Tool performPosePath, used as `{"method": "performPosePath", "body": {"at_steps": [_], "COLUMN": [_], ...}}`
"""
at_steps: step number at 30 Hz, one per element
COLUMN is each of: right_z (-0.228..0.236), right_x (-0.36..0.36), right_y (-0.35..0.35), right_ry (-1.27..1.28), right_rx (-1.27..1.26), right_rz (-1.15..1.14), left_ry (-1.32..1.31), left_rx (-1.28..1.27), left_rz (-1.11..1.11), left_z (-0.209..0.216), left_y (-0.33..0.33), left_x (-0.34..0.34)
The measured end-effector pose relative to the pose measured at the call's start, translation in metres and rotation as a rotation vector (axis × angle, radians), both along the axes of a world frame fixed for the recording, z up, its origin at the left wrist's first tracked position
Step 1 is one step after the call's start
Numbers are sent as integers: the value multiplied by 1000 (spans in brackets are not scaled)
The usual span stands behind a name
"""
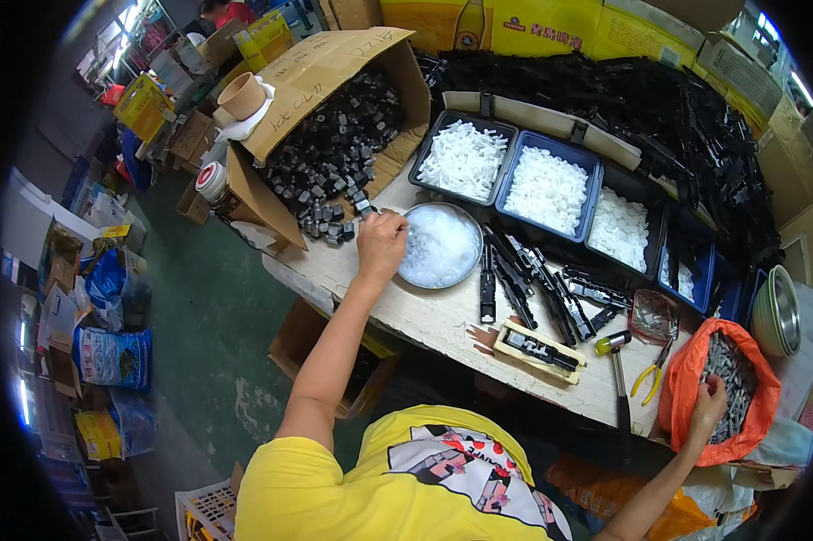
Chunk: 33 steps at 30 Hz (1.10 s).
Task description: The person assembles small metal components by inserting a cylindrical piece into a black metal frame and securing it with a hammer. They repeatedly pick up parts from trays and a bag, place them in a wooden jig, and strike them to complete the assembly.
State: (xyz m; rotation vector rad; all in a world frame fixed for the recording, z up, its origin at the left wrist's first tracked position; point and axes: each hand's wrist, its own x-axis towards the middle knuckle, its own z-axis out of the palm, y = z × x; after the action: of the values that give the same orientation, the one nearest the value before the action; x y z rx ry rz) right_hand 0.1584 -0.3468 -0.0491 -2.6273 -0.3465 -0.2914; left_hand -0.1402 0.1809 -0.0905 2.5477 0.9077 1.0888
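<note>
My left hand (384, 242) is closed at the left rim of a round metal plate (422, 281) holding small whitish, translucent pieces. Whatever its fingers pinch is hidden. Just beyond those fingers lies a black-and-silver block (361, 202), at the mouth of a tipped carton (334, 68) full of similar dark blocks. On the far right, my right hand (710, 406) reaches into an orange bag (686, 383) of small grey metal parts (729, 379). Its fingers are curled against the parts; what they grip cannot be made out. A black mechanism (542, 350) sits in a pale wooden fixture (561, 371) between the hands.
Bins of white plastic parts (465, 155) line the table's back, before a heap of long black parts (605, 99). Several black assemblies (537, 275) lie mid-table. Nearby are a hammer (619, 379), yellow-handled pliers (648, 379), a clear red dish (653, 316) and stacked bowls (776, 311).
</note>
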Motion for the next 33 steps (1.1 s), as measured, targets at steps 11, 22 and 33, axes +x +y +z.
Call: {"method": "performPosePath", "body": {"at_steps": [11,22,33], "right_z": [16,42,16], "right_x": [-6,-115,-134], "right_y": [-3,151,177], "right_ry": [-120,54,374], "right_rx": [-365,322,892], "right_rz": [25,728,774], "left_ry": [-206,-359,-301], "left_rx": [-432,-1373,-1407], "left_rz": [-8,-701,-822], "left_z": [41,52,46], "left_y": [-23,-137,-172], "left_x": [-11,40,51]}}
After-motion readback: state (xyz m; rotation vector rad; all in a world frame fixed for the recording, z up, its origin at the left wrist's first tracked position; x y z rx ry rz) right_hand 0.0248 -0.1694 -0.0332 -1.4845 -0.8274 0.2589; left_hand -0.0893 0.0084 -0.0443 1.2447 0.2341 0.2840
